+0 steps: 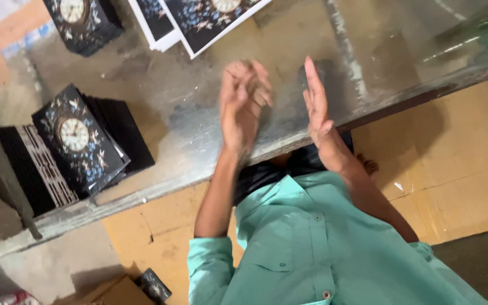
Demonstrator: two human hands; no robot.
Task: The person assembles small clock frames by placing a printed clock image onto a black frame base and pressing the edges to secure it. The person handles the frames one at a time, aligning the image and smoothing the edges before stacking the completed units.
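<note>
My left hand [244,107] is raised above the worn metal table [187,107], blurred, with its fingers loosely curled and nothing in it. My right hand [316,107] is held up edge-on beside it, fingers straight, palm facing the left hand, also empty. A gap separates the two hands. To the left lies a stack of black panels [77,141] printed with a clock face and blue and white flowers. It is well apart from both hands. My green shirt [312,254] fills the lower middle.
A second clock-print stack [80,22] sits at the far left of the table and large printed sheets [210,17] at the far middle. A black striped piece [35,169] lies beside the near stack. Brown cardboard [453,169] covers the floor; a small black item [153,285] lies there.
</note>
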